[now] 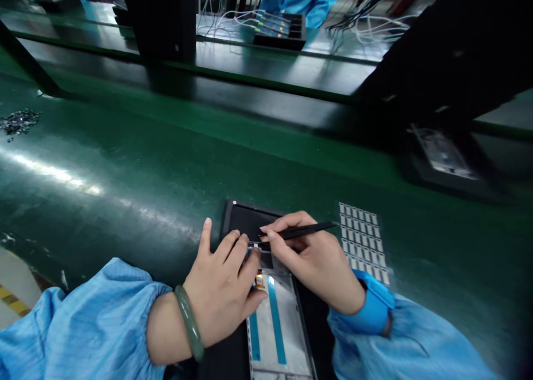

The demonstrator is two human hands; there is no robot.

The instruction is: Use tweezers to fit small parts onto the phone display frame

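The left hand lies flat on the phone frame, its fingers spread a little and pressing near a small part at the upper end; the right hand has its fingers clamped on black tweezers, the tip touching that same spot; the frame lies on the green bench, just beside a sheet of small pads; a green bangle sits on the left wrist.

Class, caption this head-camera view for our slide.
Left hand steadies a phone frame while right hand works black tweezers.
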